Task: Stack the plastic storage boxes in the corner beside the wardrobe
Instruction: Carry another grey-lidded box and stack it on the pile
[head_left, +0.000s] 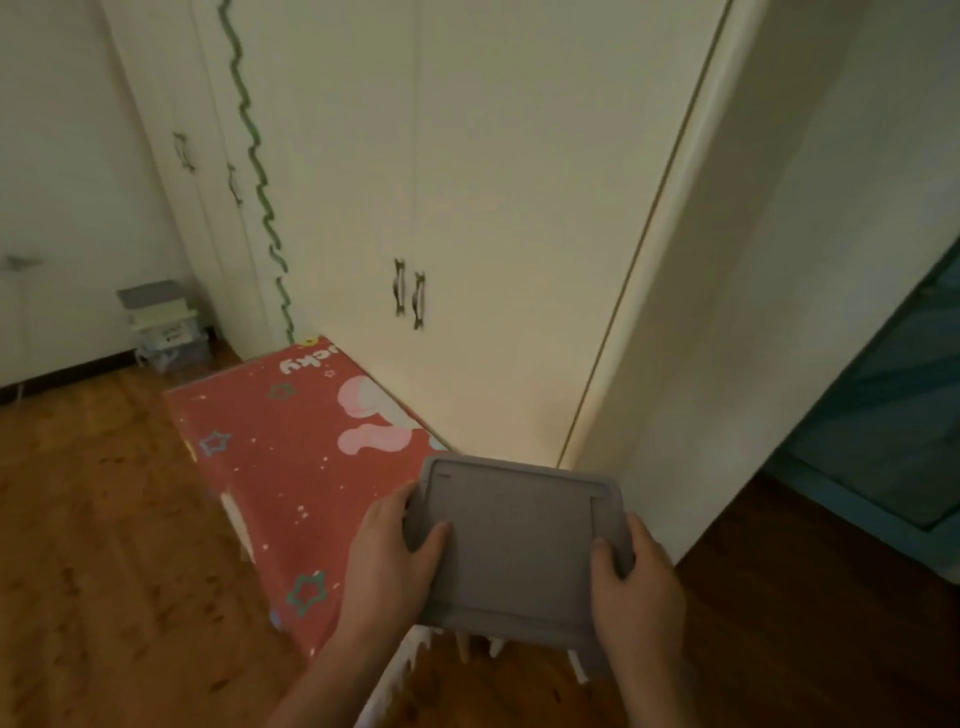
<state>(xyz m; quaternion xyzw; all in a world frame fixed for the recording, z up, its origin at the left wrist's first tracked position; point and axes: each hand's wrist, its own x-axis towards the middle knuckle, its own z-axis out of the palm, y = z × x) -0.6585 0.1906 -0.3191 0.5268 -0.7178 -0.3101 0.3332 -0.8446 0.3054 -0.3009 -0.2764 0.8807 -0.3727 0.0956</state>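
Gripping grey-lidded storage box (511, 545), left hand (389, 561), right hand (636, 577)

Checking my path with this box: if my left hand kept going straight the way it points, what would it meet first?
Probably the wardrobe. The left hand, gripping the grey-lidded box, points up-frame toward its doors; depth is unclear.

**Dim, soft, and bendy at the edges**

Pretty dark indoor shot with a warm yellowish cast. The brightest patch is low on the wardrobe (493, 208) doors near center; toward 3 and 4 o'clock the floor (93, 545) drops into deep shadow. Everything's soft and smeary, the door handles look smudged. Wide-angle lens bows the wardrobe edges, worst around 1 and 11 o'clock. No glare anywhere.
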